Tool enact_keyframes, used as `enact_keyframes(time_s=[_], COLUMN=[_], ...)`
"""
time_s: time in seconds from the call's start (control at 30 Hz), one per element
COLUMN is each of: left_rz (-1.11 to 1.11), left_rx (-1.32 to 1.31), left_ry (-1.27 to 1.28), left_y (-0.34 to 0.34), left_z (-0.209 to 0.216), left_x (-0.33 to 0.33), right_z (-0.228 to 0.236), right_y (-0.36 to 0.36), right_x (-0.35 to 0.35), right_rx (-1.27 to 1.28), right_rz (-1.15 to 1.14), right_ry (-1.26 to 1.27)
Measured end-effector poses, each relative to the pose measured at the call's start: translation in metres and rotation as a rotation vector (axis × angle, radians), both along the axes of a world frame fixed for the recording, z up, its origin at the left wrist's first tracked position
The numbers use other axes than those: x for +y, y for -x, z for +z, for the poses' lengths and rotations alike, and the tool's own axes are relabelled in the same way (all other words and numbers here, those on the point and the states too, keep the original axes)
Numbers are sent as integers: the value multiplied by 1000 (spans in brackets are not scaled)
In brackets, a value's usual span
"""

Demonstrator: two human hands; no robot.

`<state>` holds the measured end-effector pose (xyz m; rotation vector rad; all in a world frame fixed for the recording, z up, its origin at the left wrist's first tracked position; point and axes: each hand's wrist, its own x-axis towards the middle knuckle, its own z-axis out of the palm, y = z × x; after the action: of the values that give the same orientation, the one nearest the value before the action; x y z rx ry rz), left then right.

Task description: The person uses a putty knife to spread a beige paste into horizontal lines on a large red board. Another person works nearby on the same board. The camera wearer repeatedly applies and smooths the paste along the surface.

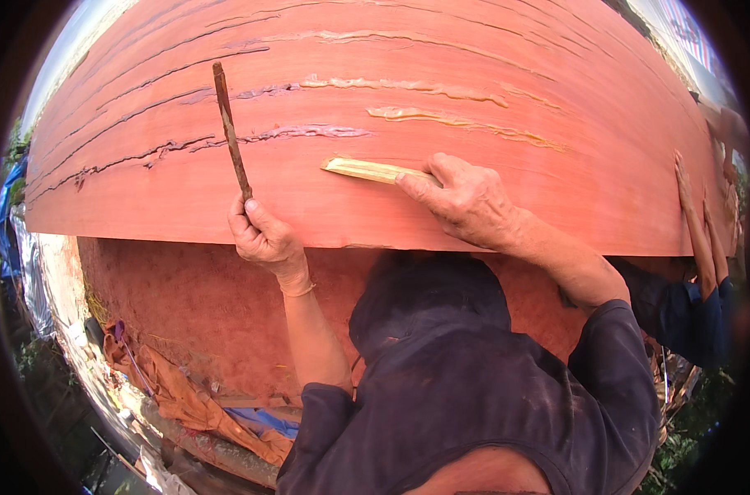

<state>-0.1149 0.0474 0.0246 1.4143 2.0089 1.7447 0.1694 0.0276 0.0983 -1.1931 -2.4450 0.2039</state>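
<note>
A broad, curved wooden hull (375, 74), painted a flat reddish orange, fills the upper half of the view. Long seams run along its planks, some dark and cracked, others packed with a pale, glossy putty that lies in uneven ridges.

The left hand (264, 239) has its fingers closed round the lower end of a thin, dark stick (231, 132), rough and stained red, which rises nearly upright with its tip against a dark seam. The right hand (466, 202) lies flat on the paint, fingers curled over the end of a pale, flat wooden wedge (375, 171) that rests on the hull between 2 seams, just below a putty-filled one.

Below the painted edge the hull is duller, grainy and matt. At the right rim another person's hand (697, 223), in a dark blue sleeve, presses flat on the paint. A crumpled orange cloth (177, 396) lies on the ground at lower left.
</note>
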Motion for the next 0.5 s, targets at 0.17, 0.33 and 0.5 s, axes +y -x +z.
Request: enact_keyframes(time_s=[0.17, 0.33, 0.5], left_rz=[10, -26, -24], left_rx=[-19, -59, -34], left_ry=[6, 10, 25], left_y=[3, 2, 4], left_z=[-1, -3, -3], left_x=[-2, -4, -3], right_z=[9, -1, -3], right_y=[-1, 3, -30], right_x=[-9, -19, -40], right_rx=[45, -14, 477], right_rz=[-18, -61, -228], right_ry=[-75, 35, 327])
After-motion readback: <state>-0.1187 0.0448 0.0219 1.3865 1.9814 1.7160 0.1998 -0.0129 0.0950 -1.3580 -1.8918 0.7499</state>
